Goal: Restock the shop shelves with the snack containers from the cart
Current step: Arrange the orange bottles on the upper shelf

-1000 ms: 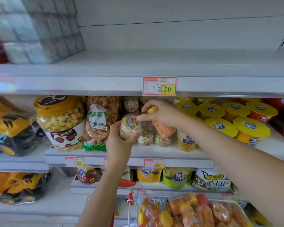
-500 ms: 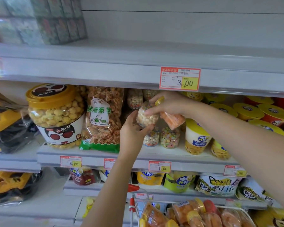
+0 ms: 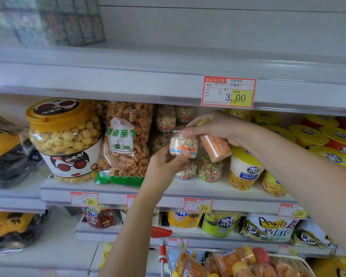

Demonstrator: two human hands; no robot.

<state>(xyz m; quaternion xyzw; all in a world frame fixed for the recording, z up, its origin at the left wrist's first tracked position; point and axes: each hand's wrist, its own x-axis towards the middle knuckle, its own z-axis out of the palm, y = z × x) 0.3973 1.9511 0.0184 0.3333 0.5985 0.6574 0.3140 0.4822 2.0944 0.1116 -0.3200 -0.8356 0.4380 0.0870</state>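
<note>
Snack jar point(image 3: 183, 145) mid-frame, gripped by left hand point(image 3: 166, 164); right hand point(image 3: 218, 126) clutches orange tube point(image 3: 216, 147); cart point(image 3: 162, 254) lower right holds plenty more.

3.00 price tag point(image 3: 229, 92) on upper shelf edge point(image 3: 108, 82), 8.80 tag point(image 3: 84, 199), 1.60 tag point(image 3: 197, 205), 5.50 tag point(image 3: 292, 210) on middle shelf edge point(image 3: 112, 195), green 糕点系列 on clear snack bag point(image 3: 126, 140), "Power's" and "Life" on white bag point(image 3: 268, 229), smaller print illegible.

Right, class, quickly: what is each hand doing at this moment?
Left hand: grips the small clear jar from below.
Right hand: holds the orange snack tube, fingers touching the jar's top.
</note>
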